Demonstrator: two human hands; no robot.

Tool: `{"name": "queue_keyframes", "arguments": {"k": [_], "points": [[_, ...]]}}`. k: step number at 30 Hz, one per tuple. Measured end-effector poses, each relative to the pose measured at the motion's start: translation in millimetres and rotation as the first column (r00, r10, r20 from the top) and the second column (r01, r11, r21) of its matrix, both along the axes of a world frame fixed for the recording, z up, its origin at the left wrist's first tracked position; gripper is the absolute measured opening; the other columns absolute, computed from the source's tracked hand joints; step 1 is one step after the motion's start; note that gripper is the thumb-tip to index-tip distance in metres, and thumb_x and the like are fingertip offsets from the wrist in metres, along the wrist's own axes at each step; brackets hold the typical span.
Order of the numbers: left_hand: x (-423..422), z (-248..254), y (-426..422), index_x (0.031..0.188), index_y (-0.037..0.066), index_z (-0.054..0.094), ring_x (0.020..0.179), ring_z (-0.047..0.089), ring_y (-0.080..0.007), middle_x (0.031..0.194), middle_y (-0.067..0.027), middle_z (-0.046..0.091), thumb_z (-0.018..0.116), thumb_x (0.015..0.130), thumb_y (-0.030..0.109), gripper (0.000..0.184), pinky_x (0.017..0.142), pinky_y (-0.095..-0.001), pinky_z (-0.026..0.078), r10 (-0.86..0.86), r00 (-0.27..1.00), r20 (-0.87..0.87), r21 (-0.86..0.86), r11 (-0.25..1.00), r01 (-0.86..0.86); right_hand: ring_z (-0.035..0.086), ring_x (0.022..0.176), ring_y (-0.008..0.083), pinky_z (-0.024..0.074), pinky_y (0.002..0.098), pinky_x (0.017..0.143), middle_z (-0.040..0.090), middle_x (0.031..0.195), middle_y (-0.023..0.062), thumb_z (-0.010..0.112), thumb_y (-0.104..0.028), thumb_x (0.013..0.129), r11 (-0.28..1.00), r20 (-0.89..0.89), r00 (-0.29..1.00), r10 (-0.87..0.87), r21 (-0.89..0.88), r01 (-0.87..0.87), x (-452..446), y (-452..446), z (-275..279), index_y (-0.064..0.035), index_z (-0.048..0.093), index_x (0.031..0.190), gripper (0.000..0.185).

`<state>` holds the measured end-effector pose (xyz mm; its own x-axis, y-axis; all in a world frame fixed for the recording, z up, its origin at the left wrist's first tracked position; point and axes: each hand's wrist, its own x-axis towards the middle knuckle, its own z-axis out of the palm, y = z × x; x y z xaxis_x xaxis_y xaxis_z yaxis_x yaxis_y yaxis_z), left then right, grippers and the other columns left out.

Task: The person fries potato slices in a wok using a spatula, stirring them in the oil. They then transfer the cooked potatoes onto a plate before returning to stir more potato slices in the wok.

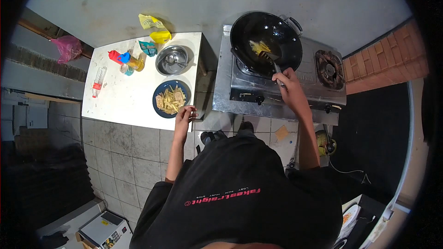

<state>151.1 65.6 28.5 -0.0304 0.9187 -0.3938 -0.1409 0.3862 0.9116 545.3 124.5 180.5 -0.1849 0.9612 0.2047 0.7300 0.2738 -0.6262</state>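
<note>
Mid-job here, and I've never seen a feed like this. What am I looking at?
There is no machine: a person works bare-handed, and the single picture comes from a camera on their head, looking forward and down. The right hand grips a spatula, its blade in a black wok on the stove, beside yellow food pieces. The left hand is at the edge of a dark plate of food; contact is unclear. The white table beneath also holds a metal bowl and several bottles, one clear plastic.

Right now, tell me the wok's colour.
The wok is black, best seen in the head view.
</note>
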Motion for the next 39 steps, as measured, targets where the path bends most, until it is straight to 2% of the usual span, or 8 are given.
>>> {"name": "queue_keyframes", "arguments": {"k": [5,10,16,23,25,31,35,39], "points": [[5.9,2.7,1.0,0.115,0.005,0.062,0.093,0.066,-0.0161,0.108,-0.0077,0.067,0.05,0.105,0.027,0.027,0.082,-0.0295,0.052,-0.008,1.0,0.006,0.02,1.0,0.007,0.051,0.081,0.0326,0.0439,0.0297,0.076,0.043,0.095,0.0136,0.056,0.008,0.087,0.997,-0.069,0.997,-0.016,0.07,0.021,12.5,24.9,-21.5,-0.0097,0.06,0.107,0.026],[6.0,5.5,-2.2,0.115,0.005,0.062,0.091,0.066,-0.0165,0.108,-0.0078,0.067,0.049,0.106,0.028,0.028,0.083,-0.0299,0.052,-0.006,1.0,-0.007,-0.006,1.0,0.006,0.05,0.068,0.0277,0.0447,0.0344,0.065,0.046,0.089,0.013,0.057,0.003,0.092,0.988,-0.168,0.98,-0.104,0.097,0.121,14.1,34.6,-1.6,-0.0085,0.061,0.107,0.019],[4.4,3.6,-7.9,0.115,0.006,0.062,0.092,0.067,-0.0163,0.107,-0.006,0.067,0.051,0.105,0.029,0.028,0.082,-0.0291,0.051,0.001,1.0,-0.01,-0.013,1.0,-0.001,0.051,0.062,0.0221,0.0432,0.0341,0.061,0.049,0.081,0.0109,0.06,-0.003,0.095,0.956,-0.142,0.966,-0.218,0.17,0.241,30.5,52.9,4.5,-0.0098,0.063,0.107,0.015],[2.3,5.1,-8.9,0.115,0.007,0.063,0.093,0.067,-0.0158,0.107,-0.0048,0.066,0.052,0.105,0.029,0.027,0.081,-0.0284,0.05,0.016,1.0,0.003,-0.018,1.0,-0.016,0.051,0.059,0.0226,0.0432,0.0359,0.059,0.049,0.078,0.0113,0.061,-0.006,0.095,0.913,-0.135,0.954,-0.269,0.281,0.297,41.1,74.7,-9.8,-0.0107,0.063,0.107,0.014],[1.4,5.6,-8.8,0.115,0.007,0.063,0.093,0.067,-0.0157,0.107,-0.0047,0.066,0.051,0.105,0.028,0.026,0.081,-0.0283,0.05,0.017,1.0,-0.003,-0.013,1.0,-0.017,0.054,0.059,0.0229,0.0441,0.0351,0.057,0.054,0.078,0.0124,0.062,-0.007,0.095,0.874,-0.072,0.954,-0.292,0.386,0.296,45.3,80.5,-14.8,-0.0095,0.063,0.107,0.012],[-1.4,3.2,-8.8,0.115,0.006,0.063,0.093,0.067,-0.0163,0.107,-0.0055,0.066,0.051,0.105,0.026,0.025,0.081,-0.0282,0.05,0.028,0.999,0.016,-0.019,0.999,-0.028,0.06,0.058,0.0164,0.0457,0.0302,0.055,0.063,0.075,0.0119,0.064,-0.011,0.095,0.854,-0.168,0.883,-0.438,0.228,0.467,51.5,84.4,-27.9,-0.0042,0.064,0.1,0.008],[-2.2,3.4,-7.6,0.116,0.005,0.062,0.094,0.067,-0.0168,0.108,-0.006,0.067,0.051,0.105,0.025,0.025,0.082,-0.0282,0.05,0.021,1.0,0.017,-0.034,0.999,-0.021,0.056,0.054,0.0122,0.0452,0.03,0.055,0.06,0.065,0.0099,0.065,-0.014,0.095,0.831,-0.269,0.842,-0.468,0.191,0.523,49.3,84.1,-39.1,-0.0044,0.064,0.097,0.01],[0.8,7.6,-6.6,0.113,0.006,0.063,0.091,0.066,-0.0158,0.106,-0.0049,0.066,0.05,0.105,0.024,0.024,0.081,-0.0282,0.051,0.03,0.999,0.024,-0.005,1.0,-0.03,0.056,0.052,0.0095,0.0433,0.0292,0.051,0.058,0.058,0.0068,0.067,-0.019,0.096,0.839,-0.287,0.81,-0.512,0.038,0.543,35.3,74.0,-39.4,-0.005,0.064,0.096,0.014]]}}
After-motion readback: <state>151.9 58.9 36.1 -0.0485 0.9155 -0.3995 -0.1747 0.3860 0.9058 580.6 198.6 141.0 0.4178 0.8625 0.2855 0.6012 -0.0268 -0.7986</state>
